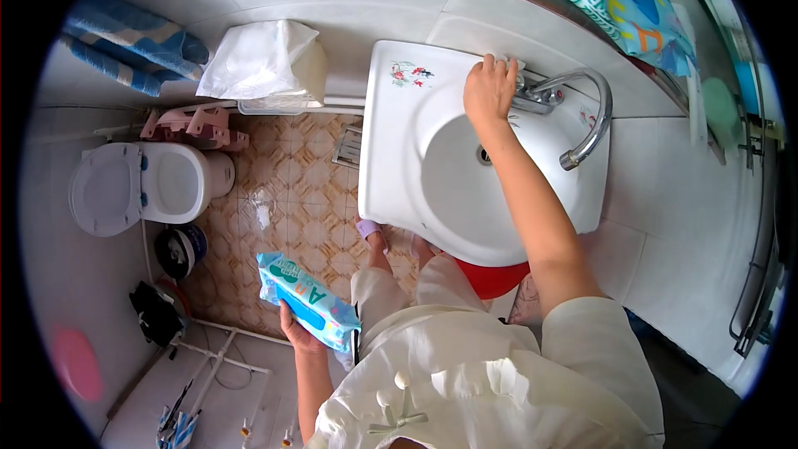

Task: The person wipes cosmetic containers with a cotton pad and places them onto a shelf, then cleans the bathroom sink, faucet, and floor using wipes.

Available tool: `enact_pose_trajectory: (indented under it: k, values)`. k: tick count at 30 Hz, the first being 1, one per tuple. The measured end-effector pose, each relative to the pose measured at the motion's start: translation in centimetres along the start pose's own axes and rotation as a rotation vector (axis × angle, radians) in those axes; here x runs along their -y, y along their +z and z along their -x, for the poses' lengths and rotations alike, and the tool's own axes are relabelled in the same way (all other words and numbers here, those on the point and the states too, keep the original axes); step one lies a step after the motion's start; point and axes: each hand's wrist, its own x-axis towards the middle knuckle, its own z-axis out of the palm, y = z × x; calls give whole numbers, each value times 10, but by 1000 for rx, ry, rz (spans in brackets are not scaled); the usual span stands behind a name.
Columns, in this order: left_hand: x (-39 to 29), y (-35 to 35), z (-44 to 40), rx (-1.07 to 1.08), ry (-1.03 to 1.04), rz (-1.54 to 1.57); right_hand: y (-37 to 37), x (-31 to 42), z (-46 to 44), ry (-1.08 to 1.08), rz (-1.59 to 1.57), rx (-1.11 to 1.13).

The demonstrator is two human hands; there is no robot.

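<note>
In my left hand (301,334), held low beside my body, is a blue pack of wipes (307,303) with a blue lid. My right hand (490,90) reaches across the white sink (399,141) to its back edge, left of the chrome faucet (592,108). Its fingers curl over something at the sink's rim that I cannot make out. The faucet's curved spout hangs over the right side of the basin.
A toilet (174,183) with its lid raised stands at the left, near a dark bucket (179,251) and a pink stool (195,126). A red basin (490,279) is under the sink. Another blue pack (615,4) lies on the upper shelf.
</note>
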Motion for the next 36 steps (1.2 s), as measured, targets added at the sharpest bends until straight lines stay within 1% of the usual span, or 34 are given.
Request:
enact_pose_trajectory:
  k: [1,2,4,5,7,8,10,12,14,15,16,17,18,20,21,23,24,26,27,29,30,32,33,34,36]
  values:
    - [0,3,0,4,-3,-7,2,-1,2,28,114,2]
    - [1,5,1,-8,-3,-18,4,-6,3,37,112,1]
    - [2,10,7,-16,-1,-38,-4,-15,4,97,269,-21]
    - [3,13,9,-11,-5,-42,-5,-17,-1,104,265,-19]
    - [3,14,11,12,-4,-54,-28,-22,-17,215,66,394]
    - [3,16,8,10,-3,-59,-17,-25,-26,217,62,398]
    - [3,19,7,-1,44,-80,-7,-33,-37,304,-223,430]
    - [3,11,6,13,42,-49,2,-29,-35,314,-261,424]
    - [3,8,2,31,29,-17,6,-11,-29,219,-129,324]
    - [1,9,1,12,35,-19,5,2,-30,220,-125,381]
    - [-2,8,-1,-9,42,-21,6,17,-29,199,-109,308]
    - [-4,5,-5,-6,34,-36,7,30,-28,160,-114,315]
    - [-6,8,-3,-4,29,-43,7,43,-21,133,-38,139]
    - [-11,19,-2,-22,14,-83,-13,44,-14,-29,-493,112]
    - [-13,22,-3,-19,11,-92,-12,43,-13,-19,-495,111]
    - [-8,24,1,-1,37,-116,-7,29,-1,57,-325,-91]
    - [-11,24,0,-4,40,-119,4,26,-1,217,-238,-308]
    - [-12,19,0,62,23,-115,-14,5,-7,192,-12,124]
    - [-13,18,-1,60,23,-116,-14,6,-14,192,-13,127]
    - [-6,14,2,22,37,-129,-9,5,-21,220,-2,435]
    - [-5,13,4,20,39,-132,-6,13,-20,219,-5,437]
    - [-1,16,7,23,44,-128,13,28,-12,305,15,74]
    - [1,19,8,37,45,-126,23,32,-1,203,-149,-37]
    - [2,22,9,43,42,-127,26,37,11,229,-629,-28]
    - [2,27,11,42,24,-127,20,43,38,-120,-787,-339]
